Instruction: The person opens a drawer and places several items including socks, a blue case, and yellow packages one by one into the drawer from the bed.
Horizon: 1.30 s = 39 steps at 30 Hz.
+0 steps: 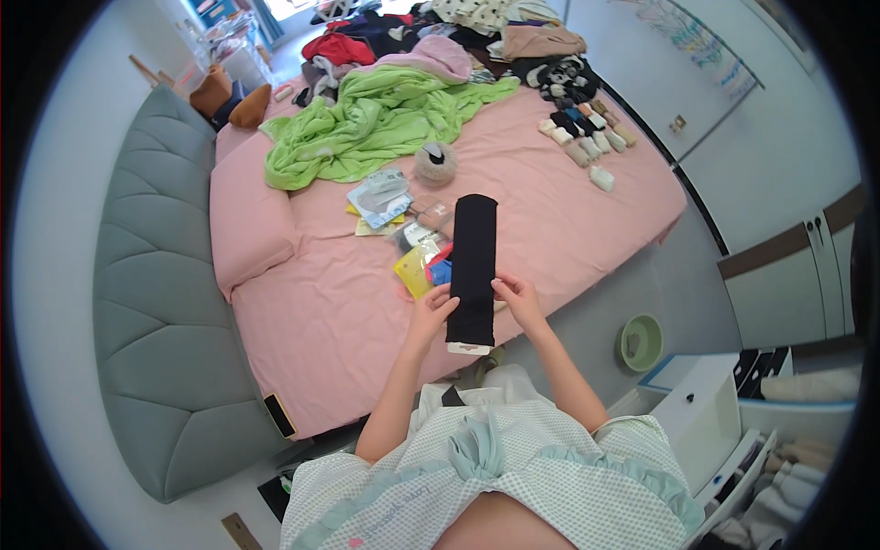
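Both my hands hold a long, flat strip of black folded fabric [474,266] in front of me, with a white card's hang-tab [468,348] sticking out at its near end. It may be a pair of stockings or sleeves; I cannot tell which. My left hand [434,314] pinches its left edge. Opposite, my right hand [515,298] grips the right edge, thumb on top. Just beyond on the pink bed lie several flat packets, among them a yellow packet [416,268] and a blue-and-white packet [379,198]. A fuzzy beige round thing [435,163] sits past them.
A crumpled green blanket [376,119] and piled clothes [440,41] cover the bed's far end. Rolled socks [587,133] stand in rows at the far right. A phone [280,416] lies at the near left corner. Right of the bed are a green basin [641,344] and open drawers [694,426].
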### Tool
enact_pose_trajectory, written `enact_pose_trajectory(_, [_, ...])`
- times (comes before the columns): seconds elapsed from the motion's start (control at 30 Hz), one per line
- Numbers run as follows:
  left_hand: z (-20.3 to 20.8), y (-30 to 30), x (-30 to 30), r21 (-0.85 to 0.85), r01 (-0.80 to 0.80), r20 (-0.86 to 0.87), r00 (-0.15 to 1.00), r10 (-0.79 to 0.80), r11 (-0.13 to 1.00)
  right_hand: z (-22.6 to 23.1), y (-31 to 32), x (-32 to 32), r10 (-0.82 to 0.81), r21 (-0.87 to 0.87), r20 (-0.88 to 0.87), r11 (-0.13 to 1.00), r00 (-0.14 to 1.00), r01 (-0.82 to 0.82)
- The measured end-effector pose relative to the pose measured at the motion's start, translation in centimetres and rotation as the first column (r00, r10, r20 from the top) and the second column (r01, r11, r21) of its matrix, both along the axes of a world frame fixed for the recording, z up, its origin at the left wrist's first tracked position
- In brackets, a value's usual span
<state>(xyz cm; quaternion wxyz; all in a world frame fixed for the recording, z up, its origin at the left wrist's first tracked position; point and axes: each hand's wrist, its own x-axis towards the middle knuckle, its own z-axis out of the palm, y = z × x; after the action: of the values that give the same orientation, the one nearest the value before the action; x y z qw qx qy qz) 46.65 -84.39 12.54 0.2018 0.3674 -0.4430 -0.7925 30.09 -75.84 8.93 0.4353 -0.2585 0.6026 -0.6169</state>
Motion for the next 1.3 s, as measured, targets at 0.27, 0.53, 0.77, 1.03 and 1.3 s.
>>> enact_pose_trajectory(0.27, [-1.3,3.6,0.2,-0.060,0.173,0.041,0.985,-0.170,0.983,-1.4,6.8,4.0,-0.220,-0.088,0.034,0.971,0.975,0.223])
enact_pose_trajectory(0.53, [-0.6,10.3,-4.4,-0.096,0.527,-0.021,0.847,-0.531,0.845,0.5,17.7,4.3,-0.541,-0.011,0.043,0.840,0.840,0.542])
enact_pose_trajectory(0.77, [0.3,17.5,-8.9,-0.071,0.668,0.024,0.744,-0.668,0.741,1.7,26.6,4.2,-0.708,-0.045,0.046,0.703,0.705,0.710])
enact_pose_trajectory(1.03, [-1.2,28.3,-14.3,-0.090,0.747,-0.034,0.659,-0.752,0.659,0.4,37.7,2.3,-0.776,0.005,-0.042,0.629,0.629,0.777])
enact_pose_trajectory(1.3, [-2.3,40.8,-18.0,-0.119,0.819,-0.043,0.560,-0.827,0.561,0.1,49.7,0.5,-0.853,-0.011,-0.027,0.522,0.521,0.853])
